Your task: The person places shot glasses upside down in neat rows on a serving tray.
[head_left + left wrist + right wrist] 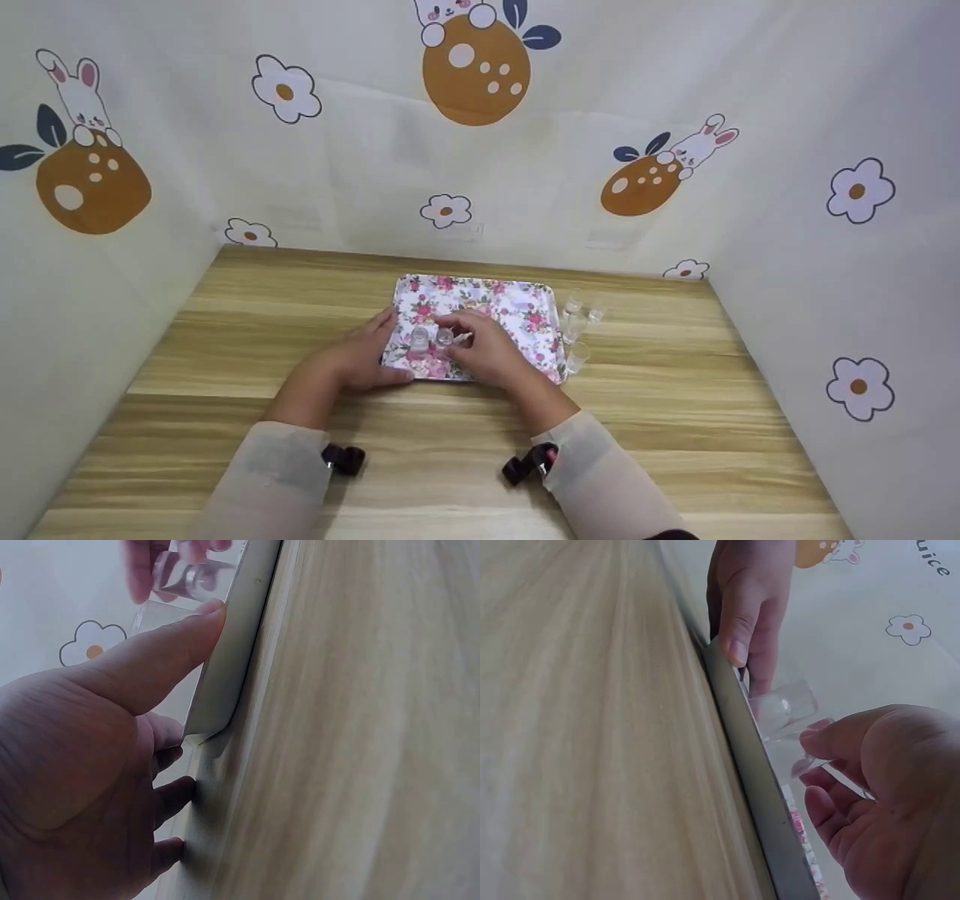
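A floral tray [510, 330] with a raised rim lies on the wooden table. My left hand [366, 352] holds it at the near left corner, the thumb along the front rim and the fingers down the left side. On the tray, my right hand [487, 349] pinches a small clear shot glass [444, 337] between thumb and fingers. Just left of it stands another shot glass [419, 340]. The two glasses are close together in the right wrist view, where my right thumb [840, 736] lies against the nearer one.
Right of the tray stand several more small clear glasses, among them a front one [577, 358], a taller one [574, 328] and a far one [596, 311]. A printed curtain [360, 165] encloses the table [660, 420] at the back and sides.
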